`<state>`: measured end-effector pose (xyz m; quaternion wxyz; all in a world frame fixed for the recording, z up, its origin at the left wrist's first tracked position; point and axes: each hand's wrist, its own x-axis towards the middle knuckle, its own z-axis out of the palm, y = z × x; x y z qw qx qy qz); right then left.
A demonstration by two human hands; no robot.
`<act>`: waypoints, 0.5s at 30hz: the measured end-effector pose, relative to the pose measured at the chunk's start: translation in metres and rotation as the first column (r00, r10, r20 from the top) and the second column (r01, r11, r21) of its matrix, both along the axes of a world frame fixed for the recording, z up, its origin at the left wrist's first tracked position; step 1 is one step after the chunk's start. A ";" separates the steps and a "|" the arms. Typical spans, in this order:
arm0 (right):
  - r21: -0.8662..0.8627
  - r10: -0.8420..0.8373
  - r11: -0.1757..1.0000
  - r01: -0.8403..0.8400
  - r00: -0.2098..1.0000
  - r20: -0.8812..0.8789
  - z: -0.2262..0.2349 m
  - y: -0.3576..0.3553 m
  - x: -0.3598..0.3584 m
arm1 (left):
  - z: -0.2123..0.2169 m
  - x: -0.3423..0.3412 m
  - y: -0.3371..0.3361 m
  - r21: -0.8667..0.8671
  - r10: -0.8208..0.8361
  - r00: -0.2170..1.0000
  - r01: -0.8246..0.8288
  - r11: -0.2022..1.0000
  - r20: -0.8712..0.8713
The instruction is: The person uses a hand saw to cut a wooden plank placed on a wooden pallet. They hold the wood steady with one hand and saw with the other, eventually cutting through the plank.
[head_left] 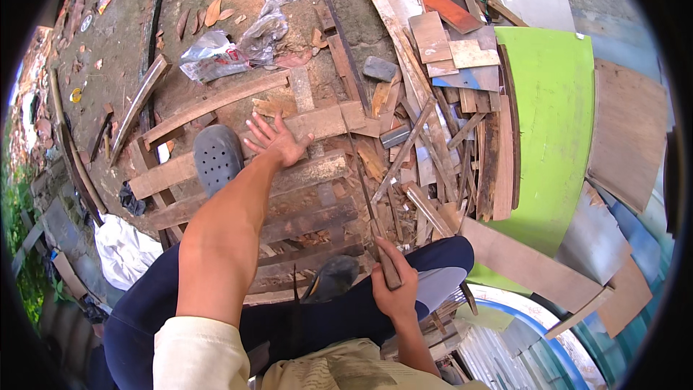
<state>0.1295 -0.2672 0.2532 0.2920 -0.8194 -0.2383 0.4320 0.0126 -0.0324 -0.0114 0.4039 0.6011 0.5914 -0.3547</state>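
The left hand (pixel 276 144) lies palm down with its fingers spread on a plank (pixel 328 121), grasping nothing. The right hand (pixel 395 285) is clenched round the wooden handle (pixel 388 267) of a long-bladed tool, held in front of the right knee (pixel 449 256). Its thin dark blade (pixel 361 177) crosses the plank close to the plank's right end; whether it touches or has bitten into the wood, I cannot tell, nor can teeth be made out.

The plank lies aslant over a row of rough slats (pixel 310 220), with a grey clog (pixel 218 155) on it to the left of the spread hand. Foot and palm seem to be all that steadies it, and both bear to the left of the blade, so the right end looks free to tip, twist or pinch the blade. If the plank rocked on the uneven slats, the blade could jump sideways; the left thumb, the part of that hand nearest it, would be the likeliest to get hurt. The knee is close beside the handle, so a slip or a hard pull might knock the grip against the leg. The loose scrap wood (pixel 415 150) just past the plank's right end could also snag the blade or shift under it.
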 end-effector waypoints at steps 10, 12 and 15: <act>0.258 0.044 0.965 -0.053 0.998 0.044 -0.139 0.088 0.034 | 0.002 0.006 0.009 0.007 -0.050 0.999 0.050 0.999 -0.022; 0.120 0.006 0.993 -0.012 0.999 0.046 -0.063 0.016 0.009 | 0.004 0.005 0.012 -0.007 -0.027 0.999 0.027 1.000 -0.018; 0.042 -0.009 0.999 0.011 0.999 -0.036 -0.018 -0.028 0.000 | 0.002 0.000 0.003 -0.017 -0.019 0.999 0.018 1.000 -0.027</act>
